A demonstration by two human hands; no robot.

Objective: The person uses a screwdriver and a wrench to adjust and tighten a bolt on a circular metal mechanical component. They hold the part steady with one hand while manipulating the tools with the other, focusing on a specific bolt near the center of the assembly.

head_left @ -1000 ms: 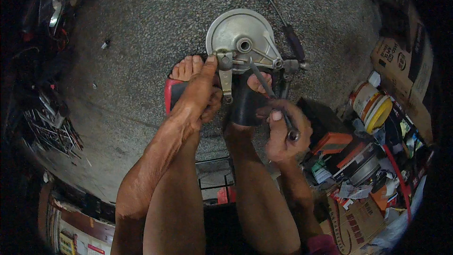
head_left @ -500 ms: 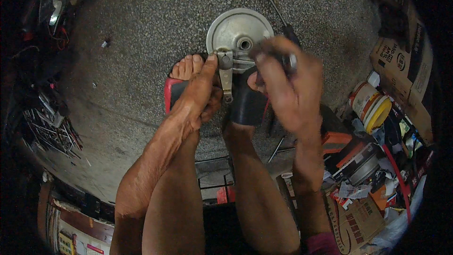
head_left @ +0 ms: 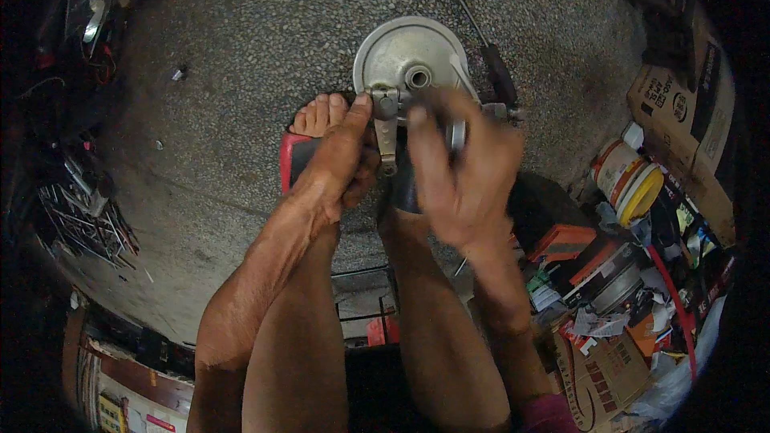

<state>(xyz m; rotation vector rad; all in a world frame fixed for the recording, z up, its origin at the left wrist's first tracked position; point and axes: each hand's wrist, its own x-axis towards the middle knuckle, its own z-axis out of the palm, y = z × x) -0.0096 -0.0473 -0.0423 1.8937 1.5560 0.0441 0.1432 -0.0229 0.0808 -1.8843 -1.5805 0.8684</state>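
Round metal hub plate (head_left: 409, 52) on speckled floor (head_left: 241, 72); left hand (head_left: 341, 164) pinches its lever arm (head_left: 387, 124). Right hand (head_left: 465, 168) half-curled over the plate; grip hidden, cannot tell.

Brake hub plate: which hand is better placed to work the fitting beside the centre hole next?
Right, probably. The right hand hovers over the hub plate with a small metal tool at its fingers. The left hand is pinned to the lever arm, steadying it.
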